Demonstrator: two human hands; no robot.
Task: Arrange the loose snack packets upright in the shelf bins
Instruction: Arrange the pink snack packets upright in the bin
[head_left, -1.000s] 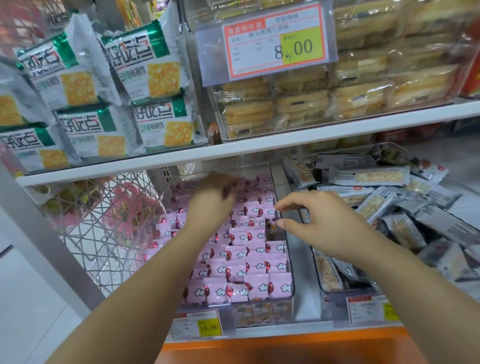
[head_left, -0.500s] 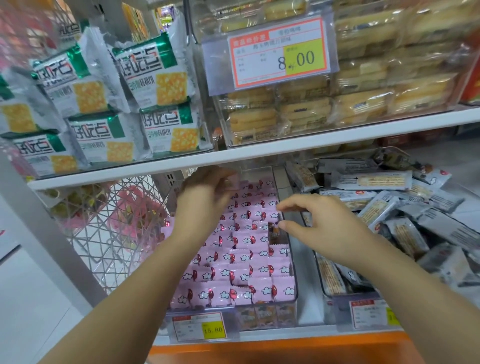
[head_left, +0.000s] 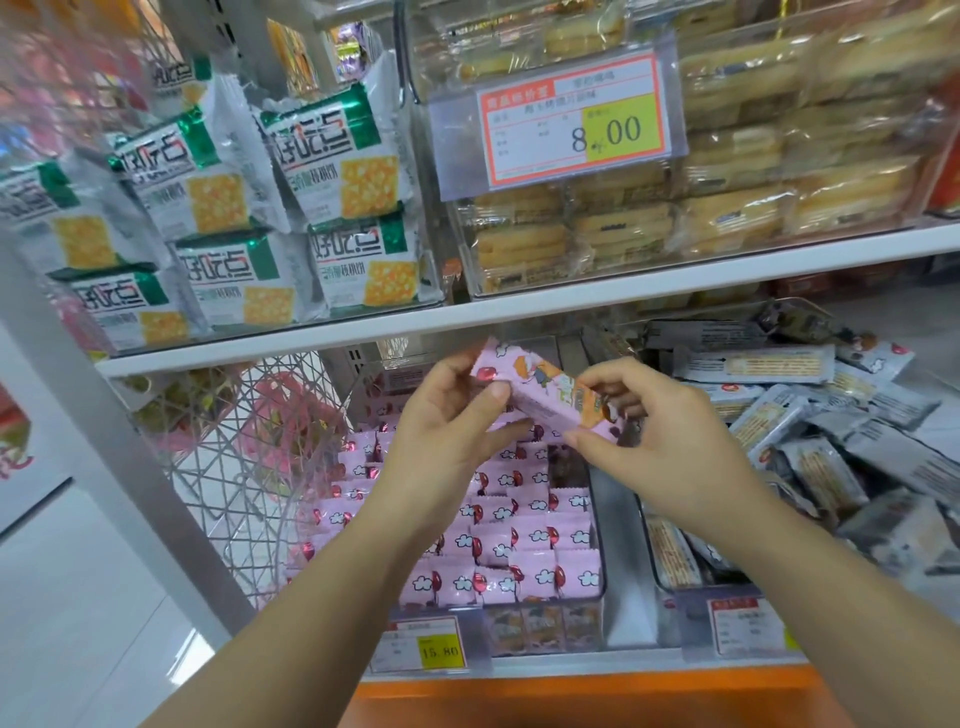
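Observation:
A pink snack packet with a cartoon print hangs tilted above the clear shelf bin. My left hand grips its upper left end, thumb on the front. My right hand pinches its lower right end. Below them the bin holds several rows of pink packets standing upright. The hands hide the back rows.
The bin to the right holds a loose heap of grey packets. A white shelf board runs just above the hands, with green-and-white cracker bags and biscuit packs on it. A wire basket stands at the left. Price tags line the front edge.
Both hands have lifted out of the bin and now hold one pink packet between them; earlier they were down among the rows with no packet raised.

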